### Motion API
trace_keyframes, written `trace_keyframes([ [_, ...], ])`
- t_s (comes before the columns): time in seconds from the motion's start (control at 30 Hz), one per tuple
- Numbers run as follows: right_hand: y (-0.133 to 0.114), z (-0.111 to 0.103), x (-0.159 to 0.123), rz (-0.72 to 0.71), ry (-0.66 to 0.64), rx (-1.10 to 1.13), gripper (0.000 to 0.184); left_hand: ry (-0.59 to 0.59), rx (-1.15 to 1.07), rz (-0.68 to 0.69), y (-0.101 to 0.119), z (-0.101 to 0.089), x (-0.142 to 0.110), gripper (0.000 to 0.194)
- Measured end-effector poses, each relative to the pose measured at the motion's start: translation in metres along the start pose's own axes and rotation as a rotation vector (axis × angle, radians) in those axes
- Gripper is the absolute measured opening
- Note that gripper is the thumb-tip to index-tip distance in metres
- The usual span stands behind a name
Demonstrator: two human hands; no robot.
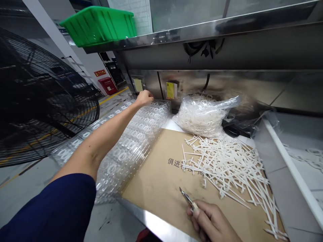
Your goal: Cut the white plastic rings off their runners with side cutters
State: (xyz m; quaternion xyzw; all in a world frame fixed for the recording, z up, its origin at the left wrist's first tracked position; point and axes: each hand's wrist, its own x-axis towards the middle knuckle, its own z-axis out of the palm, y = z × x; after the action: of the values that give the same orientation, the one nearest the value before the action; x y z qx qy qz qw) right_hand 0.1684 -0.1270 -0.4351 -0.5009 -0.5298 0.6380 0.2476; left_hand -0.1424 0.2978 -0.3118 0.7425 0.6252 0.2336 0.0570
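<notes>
My right hand grips a pair of small metal nippers with pale handles above the front of the cardboard sheet. My left arm is stretched out over stacked clear plastic trays holding rows of small white ring-shaped parts. At the trays' far end is my left hand, its fingers curled downward; whatever they hold is hidden. White plastic strips with small parts on them, like moulding runners, lie in a loose pile on the right of the cardboard.
Behind the pile stands a clear bag full of white parts. A white divider borders the right side. A metal shelf overhangs the back, bearing a green bin. A large black fan stands at left.
</notes>
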Motion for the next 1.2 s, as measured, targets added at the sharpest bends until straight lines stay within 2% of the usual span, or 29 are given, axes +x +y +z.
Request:
trace_keyframes([
  [0.1,-0.010,-0.001,-0.001,-0.113,-0.017,-0.109,0.056,-0.023,0.000,0.080,0.023,-0.012,-0.017,0.030],
  [0.2,-0.016,-0.002,-0.001,-0.214,0.009,-0.247,0.048,-0.086,0.006,0.219,0.062,-0.016,-0.038,0.029],
  [0.27,-0.017,-0.002,-0.002,-0.222,0.009,-0.286,0.043,-0.182,0.039,0.367,0.094,-0.015,-0.056,0.028],
  [0.33,-0.018,-0.002,-0.003,-0.234,-0.004,-0.332,0.041,-0.328,0.083,0.504,0.128,-0.011,-0.079,0.026],
  [0.4,-0.020,0.000,-0.005,-0.266,-0.022,-0.399,0.038,-0.514,0.100,0.574,0.160,-0.002,-0.108,0.024],
  [0.5,-0.024,0.003,-0.009,-0.326,-0.046,-0.501,0.031,-0.764,0.078,0.607,0.197,0.023,-0.160,0.026],
  [0.6,-0.027,0.007,-0.012,-0.371,-0.063,-0.588,0.026,-0.847,0.077,0.617,0.217,0.054,-0.212,0.027],
  [0.7,-0.028,0.008,-0.014,-0.398,-0.082,-0.660,0.028,-0.804,0.074,0.595,0.220,0.078,-0.250,0.020],
  [0.8,-0.029,0.008,-0.016,-0.421,-0.098,-0.712,0.031,-0.696,0.025,0.547,0.212,0.086,-0.267,0.012],
  [0.97,-0.028,0.010,-0.018,-0.439,-0.100,-0.782,0.035,-0.581,-0.109,0.420,0.178,0.074,-0.276,0.024],
  [1.07,-0.026,0.010,-0.018,-0.459,-0.101,-0.797,0.035,-0.608,-0.202,0.354,0.149,0.065,-0.289,0.024],
  [1.2,-0.023,0.009,-0.016,-0.479,-0.104,-0.800,0.038,-0.674,-0.291,0.331,0.115,0.061,-0.307,0.027],
])
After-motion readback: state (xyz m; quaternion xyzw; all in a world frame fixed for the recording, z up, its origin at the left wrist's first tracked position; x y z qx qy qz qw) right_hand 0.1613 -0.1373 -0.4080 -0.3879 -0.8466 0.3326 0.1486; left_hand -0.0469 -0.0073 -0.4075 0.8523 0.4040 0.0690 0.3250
